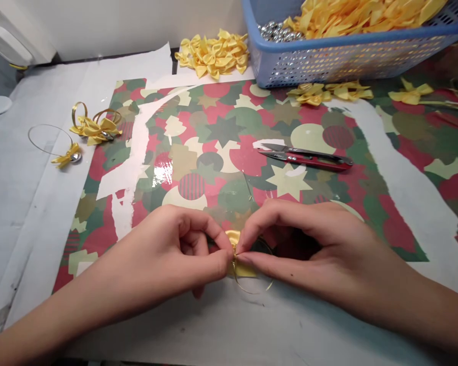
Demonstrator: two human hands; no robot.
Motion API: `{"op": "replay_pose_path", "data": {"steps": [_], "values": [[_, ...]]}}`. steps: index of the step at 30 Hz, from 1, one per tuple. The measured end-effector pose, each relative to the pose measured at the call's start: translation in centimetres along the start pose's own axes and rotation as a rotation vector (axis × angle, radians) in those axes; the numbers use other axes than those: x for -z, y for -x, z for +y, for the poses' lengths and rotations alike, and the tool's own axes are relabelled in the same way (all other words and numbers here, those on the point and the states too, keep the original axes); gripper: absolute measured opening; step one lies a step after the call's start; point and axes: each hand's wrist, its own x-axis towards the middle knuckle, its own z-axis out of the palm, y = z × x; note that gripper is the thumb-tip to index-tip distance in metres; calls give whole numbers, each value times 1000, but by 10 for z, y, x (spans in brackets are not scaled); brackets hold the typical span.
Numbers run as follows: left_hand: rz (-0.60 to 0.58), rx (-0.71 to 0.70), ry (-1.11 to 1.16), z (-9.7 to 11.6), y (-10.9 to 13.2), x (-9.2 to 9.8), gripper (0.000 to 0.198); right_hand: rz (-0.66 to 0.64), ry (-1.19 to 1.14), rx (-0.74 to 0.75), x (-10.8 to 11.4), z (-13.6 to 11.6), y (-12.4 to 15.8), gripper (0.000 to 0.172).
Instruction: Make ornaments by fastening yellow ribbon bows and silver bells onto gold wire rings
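Low in the middle of the head view, a yellow ribbon bow (245, 270) is pinched between my two hands, with thin gold cord (246, 291) looping down below it. My left hand (193, 249) is closed, its thumb and forefinger on the bow's centre from the left. From the right, my right hand (286, 239) pinches the cord at the same spot, fingertips nearly touching those of the left. The knot itself is mostly covered by the fingertips. Beyond the hands lies a pair of thread snips (307, 156) with dark and red handles.
A blue basket (328, 58) holding yellow bows and silver bells (278, 33) stands at the back right. Beside it is a pile of yellow bows (216, 53). Bows with bells and gold loops (95, 127) lie at left. Torn patterned paper (229, 122) covers the table.
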Motion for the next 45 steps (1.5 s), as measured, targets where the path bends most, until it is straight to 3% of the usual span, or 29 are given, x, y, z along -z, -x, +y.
{"op": "replay_pose_path", "data": {"steps": [12, 18, 29, 45], "values": [[-28, -8, 23, -1, 0, 1, 10, -20, -22, -12, -1, -4, -1, 10], [-70, 114, 1, 11, 4, 4, 9, -28, 9, -51, -1, -7, 0, 12], [-84, 12, 11, -1, 1, 4, 10, 15, 3, -64, -5, -9, 2, 14], [-58, 21, -36, -4, 1, 4, 16, 29, 63, -116, -6, -12, 3, 9]]}}
